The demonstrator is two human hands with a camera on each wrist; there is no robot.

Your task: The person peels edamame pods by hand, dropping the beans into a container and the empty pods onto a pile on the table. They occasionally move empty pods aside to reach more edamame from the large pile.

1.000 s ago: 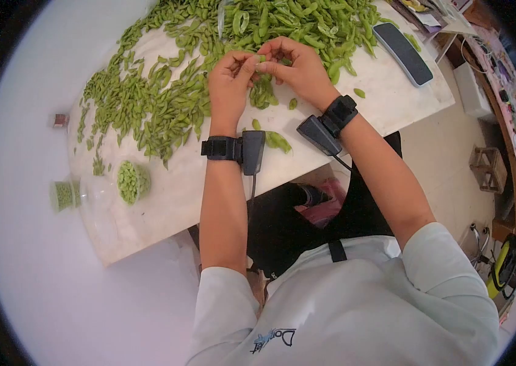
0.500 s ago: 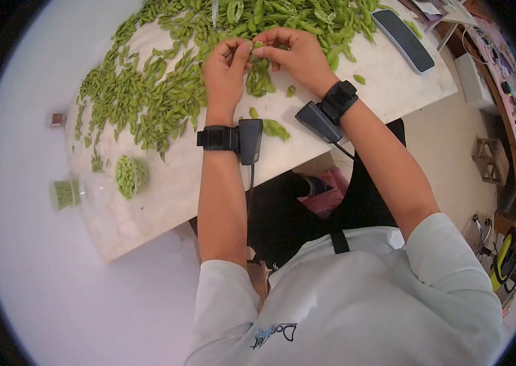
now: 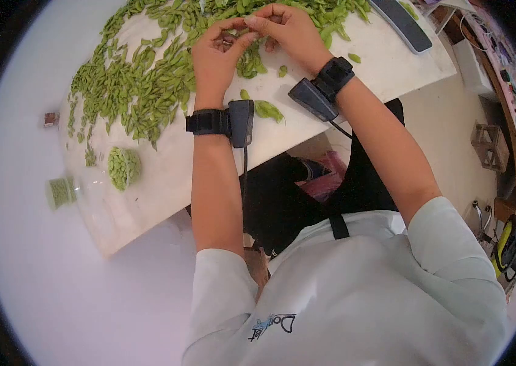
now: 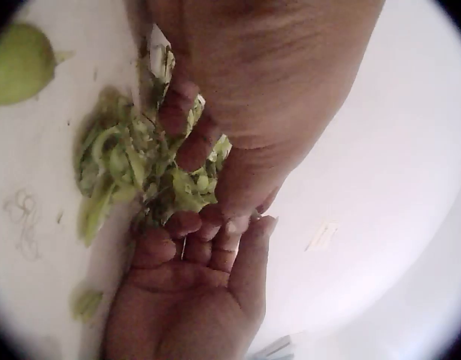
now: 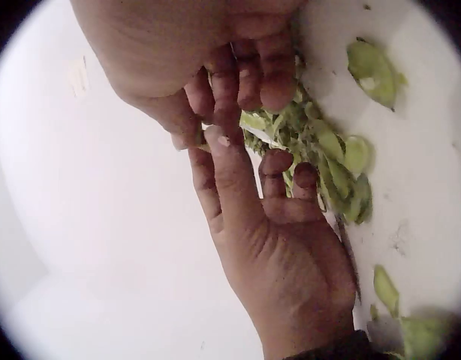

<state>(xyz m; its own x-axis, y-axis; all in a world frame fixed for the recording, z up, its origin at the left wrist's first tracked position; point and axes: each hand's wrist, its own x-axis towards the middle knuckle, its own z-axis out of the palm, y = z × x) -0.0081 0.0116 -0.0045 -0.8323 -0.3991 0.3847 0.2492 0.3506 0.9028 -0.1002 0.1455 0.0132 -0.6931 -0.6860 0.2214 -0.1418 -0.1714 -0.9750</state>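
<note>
Above the table, my left hand [image 3: 214, 61] and right hand [image 3: 294, 38] meet at their fingertips. Between the thumb tips in the right wrist view, a thin green sliver of a soybean pod [image 5: 205, 148] shows; fingers hide the rest. Both hands pinch at this spot, thumbs and forefingers close together. Directly below them lies a small heap of opened pods [image 4: 118, 154]. Many whole green pods [image 3: 154, 79] spread over the table to the left and beyond the hands. A clear cup [image 3: 125, 168] of shelled green beans stands near the left edge.
A dark-faced phone-like slab [image 3: 401, 24] lies at the table's back right. Single pods [image 3: 267, 110] rest near my left wrist. A white wall borders the table's left side, and another green-filled container [image 3: 61, 192] shows there. A wooden stool [image 3: 488, 146] stands on the floor at right.
Both hands have shifted up and slightly left in the head view, as has the table scene. The green piece between the fingertips, visible earlier, is now mostly covered by fingers.
</note>
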